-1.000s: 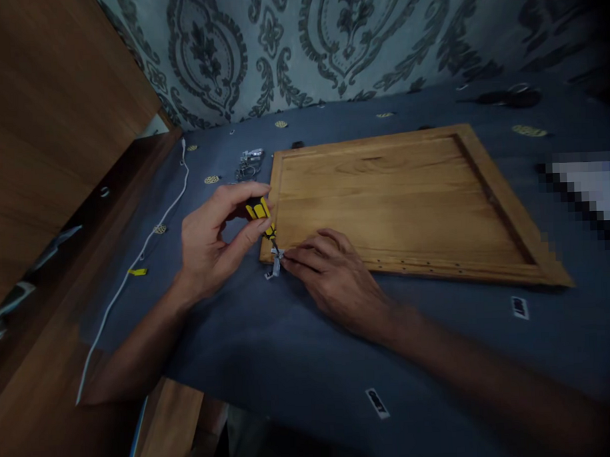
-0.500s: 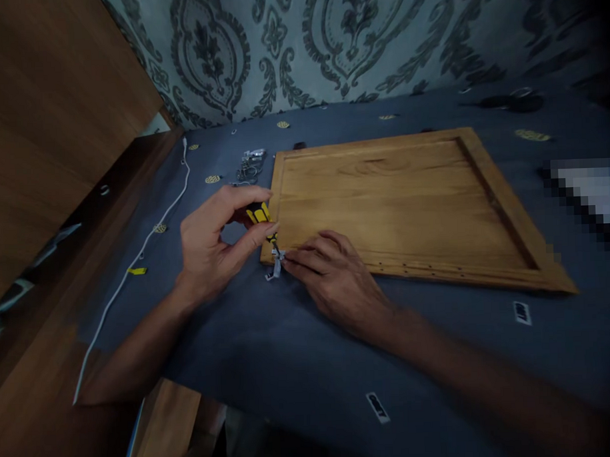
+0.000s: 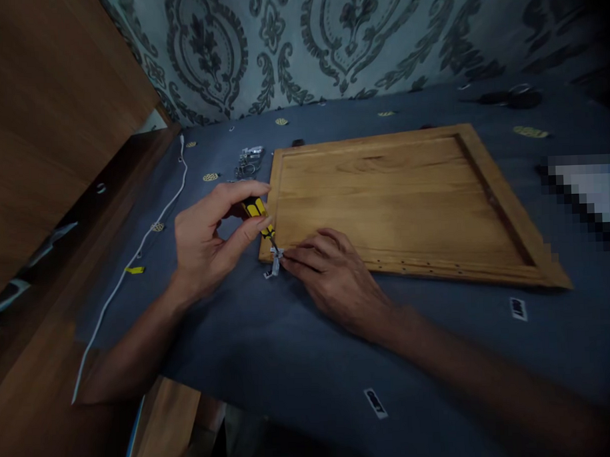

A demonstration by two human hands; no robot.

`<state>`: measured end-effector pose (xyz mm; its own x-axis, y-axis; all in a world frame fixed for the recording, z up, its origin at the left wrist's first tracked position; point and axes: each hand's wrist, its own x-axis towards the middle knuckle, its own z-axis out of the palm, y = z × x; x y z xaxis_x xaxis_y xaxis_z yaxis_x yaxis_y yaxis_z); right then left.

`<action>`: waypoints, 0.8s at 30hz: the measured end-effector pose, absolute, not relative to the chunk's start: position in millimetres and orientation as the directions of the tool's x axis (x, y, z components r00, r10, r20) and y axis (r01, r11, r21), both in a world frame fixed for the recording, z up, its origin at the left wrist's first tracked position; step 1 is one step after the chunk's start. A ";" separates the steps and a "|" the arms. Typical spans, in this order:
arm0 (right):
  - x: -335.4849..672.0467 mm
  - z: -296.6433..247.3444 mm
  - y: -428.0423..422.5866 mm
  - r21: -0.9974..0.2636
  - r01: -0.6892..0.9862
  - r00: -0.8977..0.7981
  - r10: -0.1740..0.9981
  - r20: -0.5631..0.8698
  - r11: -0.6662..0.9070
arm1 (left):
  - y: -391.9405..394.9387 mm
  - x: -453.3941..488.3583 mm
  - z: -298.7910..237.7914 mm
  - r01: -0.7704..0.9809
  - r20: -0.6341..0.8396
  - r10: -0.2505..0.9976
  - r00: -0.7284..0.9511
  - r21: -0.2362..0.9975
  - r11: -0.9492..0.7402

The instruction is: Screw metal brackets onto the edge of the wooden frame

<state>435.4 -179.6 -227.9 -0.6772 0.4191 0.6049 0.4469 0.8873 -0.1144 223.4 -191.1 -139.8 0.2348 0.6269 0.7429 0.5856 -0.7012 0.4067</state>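
Observation:
My left hand (image 3: 210, 238) pinches the yellow and black handle of a screwdriver (image 3: 257, 212) between thumb and fingers. The screwdriver leans, its tip down on a metal hinge (image 3: 276, 261) at the near left corner of a framed wooden panel (image 3: 384, 199). My right hand (image 3: 337, 277) rests over the panel's near edge, thumb hidden beneath, with its fingertips pressed against the hinge. Part of the hinge juts past the edge toward me. A row of small dark holes runs along the near edge to the right.
More metal hardware (image 3: 250, 162) lies beyond the panel's left side. A white cord (image 3: 157, 223) crosses the dark blue cloth (image 3: 290, 362) on the left, near a small yellow item (image 3: 135, 270). A black tool (image 3: 510, 98) lies at the far right. Wooden furniture (image 3: 54, 77) stands left.
The screwdriver handle has tipped slightly left with my left hand, its tip still at the hinge. My right hand stays against the hinge.

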 end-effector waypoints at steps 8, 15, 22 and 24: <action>435.3 -228.6 -179.2 -0.108 0.459 -0.683 0.428 0.592 0.882 | -188.8 223.8 -141.9 0.589 0.752 0.604 0.263 0.371 -0.718; 435.2 -227.9 -178.8 -0.113 0.448 -0.686 0.421 0.593 0.887 | -191.8 222.0 -137.8 0.548 0.725 0.600 0.339 0.366 -0.752; 435.4 -228.5 -179.6 -0.142 0.441 -0.688 0.435 0.581 0.886 | -192.6 221.4 -139.3 0.528 0.694 0.667 0.271 0.472 -0.706; 435.4 -228.9 -179.4 -0.124 0.445 -0.685 0.427 0.590 0.887 | -192.3 221.8 -140.0 0.530 0.689 0.677 0.257 0.485 -0.695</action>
<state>435.4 -179.4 -228.9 -0.6852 0.4267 0.5903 0.4452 0.8868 -0.1242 221.8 -192.3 -140.0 0.2568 0.6773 0.6894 0.5303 -0.6951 0.4854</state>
